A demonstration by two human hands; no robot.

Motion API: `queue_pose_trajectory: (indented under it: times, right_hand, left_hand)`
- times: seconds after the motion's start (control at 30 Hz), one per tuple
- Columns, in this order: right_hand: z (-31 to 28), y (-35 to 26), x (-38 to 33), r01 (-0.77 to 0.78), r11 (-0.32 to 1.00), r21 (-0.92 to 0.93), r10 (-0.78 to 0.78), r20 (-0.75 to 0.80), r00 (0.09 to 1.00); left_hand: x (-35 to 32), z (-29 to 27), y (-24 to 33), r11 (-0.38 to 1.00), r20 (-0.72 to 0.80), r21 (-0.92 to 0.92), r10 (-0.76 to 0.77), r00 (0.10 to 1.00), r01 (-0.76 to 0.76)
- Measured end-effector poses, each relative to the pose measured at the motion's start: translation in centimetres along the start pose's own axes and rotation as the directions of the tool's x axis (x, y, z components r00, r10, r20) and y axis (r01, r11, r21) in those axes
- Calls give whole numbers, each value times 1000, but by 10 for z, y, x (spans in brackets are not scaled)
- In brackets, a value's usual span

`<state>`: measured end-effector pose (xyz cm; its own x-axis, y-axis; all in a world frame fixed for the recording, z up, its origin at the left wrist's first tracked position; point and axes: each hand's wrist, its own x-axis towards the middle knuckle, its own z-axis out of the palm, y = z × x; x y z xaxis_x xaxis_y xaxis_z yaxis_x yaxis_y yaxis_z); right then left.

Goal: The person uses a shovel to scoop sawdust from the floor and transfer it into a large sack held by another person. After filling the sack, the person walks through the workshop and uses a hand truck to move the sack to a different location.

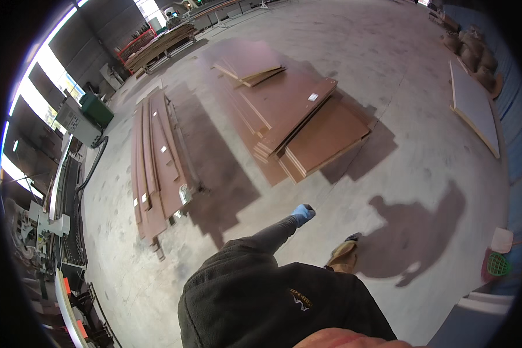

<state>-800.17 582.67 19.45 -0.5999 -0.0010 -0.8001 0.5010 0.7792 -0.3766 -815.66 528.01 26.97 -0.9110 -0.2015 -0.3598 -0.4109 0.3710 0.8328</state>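
My left hand (303, 214), in a blue glove with a dark patch at its fingers, reaches forward at the end of a dark sleeve. Its fingers look curled together; what they hold, if anything, is too small to make out. Nearest to it, beyond a strip of concrete floor, lies a broad stack of reddish-brown panels (296, 110) of uneven sizes. Long narrow brown boards (156, 156) with small white labels lie on a low support to the left. My hand touches neither pile. No part of my right hand shows.
My tan trouser leg (345, 255) steps forward on the concrete. A pale panel (474, 107) leans by the blue wall at right. Machinery (46, 223) lines the left side, with a green box (96, 110) and dark hose. More stacked boards (159, 46) stand far back.
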Motion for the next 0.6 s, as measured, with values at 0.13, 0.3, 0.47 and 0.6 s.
queue_pose_trajectory:
  times: [0.13,0.3,0.47,0.6]
  right_hand:
    - [-130,-41,108,-28,997,-74,30,25,999]
    - [-329,-114,190,18,924,-382,-9,23,1000]
    - [-540,-269,318,324,901,289,-201,-385,901]
    - [-625,-344,390,257,862,437,-57,-421,905]
  left_hand:
    - [119,29,124,980,128,30,-200,971,198]
    - [246,51,227,991,117,98,-107,987,96]
    - [397,78,327,992,-11,-87,90,996,-91]
    - [529,108,423,922,-144,147,380,914,-360]
